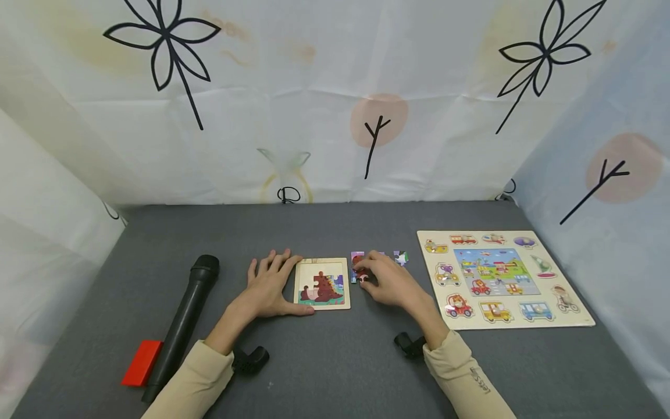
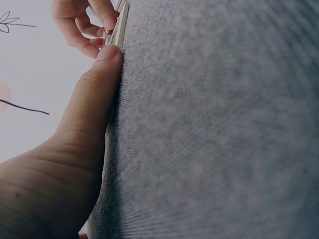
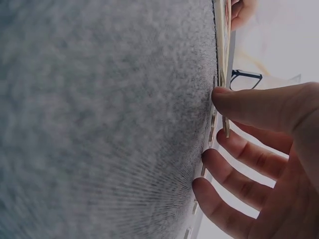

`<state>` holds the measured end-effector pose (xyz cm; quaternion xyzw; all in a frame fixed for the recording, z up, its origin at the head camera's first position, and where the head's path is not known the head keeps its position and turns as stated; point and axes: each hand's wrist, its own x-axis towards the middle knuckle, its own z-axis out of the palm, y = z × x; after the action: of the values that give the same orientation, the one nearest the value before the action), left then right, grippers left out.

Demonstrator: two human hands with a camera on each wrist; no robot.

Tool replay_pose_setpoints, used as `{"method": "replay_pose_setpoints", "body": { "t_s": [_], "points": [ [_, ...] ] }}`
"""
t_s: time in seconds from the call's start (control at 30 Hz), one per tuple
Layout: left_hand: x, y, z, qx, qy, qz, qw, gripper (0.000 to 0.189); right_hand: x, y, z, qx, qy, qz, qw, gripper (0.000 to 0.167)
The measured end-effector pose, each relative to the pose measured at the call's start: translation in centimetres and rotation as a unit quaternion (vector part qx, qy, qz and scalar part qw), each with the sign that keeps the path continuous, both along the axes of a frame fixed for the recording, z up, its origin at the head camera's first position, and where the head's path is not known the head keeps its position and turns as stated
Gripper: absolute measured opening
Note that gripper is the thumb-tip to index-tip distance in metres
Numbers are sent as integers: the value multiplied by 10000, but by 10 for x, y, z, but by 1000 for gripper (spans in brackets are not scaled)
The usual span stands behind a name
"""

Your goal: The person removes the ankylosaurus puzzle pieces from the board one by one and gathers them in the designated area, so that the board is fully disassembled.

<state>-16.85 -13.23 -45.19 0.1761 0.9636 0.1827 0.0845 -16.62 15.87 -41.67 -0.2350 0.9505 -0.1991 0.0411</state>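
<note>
The left hand (image 1: pixel 268 291), fingers spread, touches the tray (image 1: pixel 321 262), in which a part-made puzzle (image 1: pixel 327 293) lies, while the right hand (image 1: pixel 391 281) pinches a piece (image 3: pixel 227 129) just right of the tray, near loose pieces (image 1: pixel 401 258)

The puzzle tray (image 1: pixel 322 262) has a cream rim around a maroon figure (image 1: pixel 327 291) with green beneath. A loose puzzle piece (image 1: pixel 401 258) mixes white, green and dark purple. The larger board (image 1: pixel 573 319) is cream, its central scene (image 1: pixel 494 271) blue over green. The surface (image 1: pixel 340 372) is grey, the block (image 1: pixel 141 364) red, the microphone (image 1: pixel 180 326) black, the sleeves (image 1: pixel 466 378) beige; the white backdrop (image 1: pixel 314 128) bears black line-drawn flowers (image 1: pixel 166 34).
</note>
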Motion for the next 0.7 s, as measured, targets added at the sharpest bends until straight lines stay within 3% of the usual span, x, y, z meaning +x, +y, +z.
{"method": "replay_pose_setpoints", "body": {
  "t_s": [0.7],
  "points": [
    [-1, -1, -1, -11, 14, -31, 10000, 110, -3, 6, -1, -58, -181, 197, 9996, 30]
  ]
}}
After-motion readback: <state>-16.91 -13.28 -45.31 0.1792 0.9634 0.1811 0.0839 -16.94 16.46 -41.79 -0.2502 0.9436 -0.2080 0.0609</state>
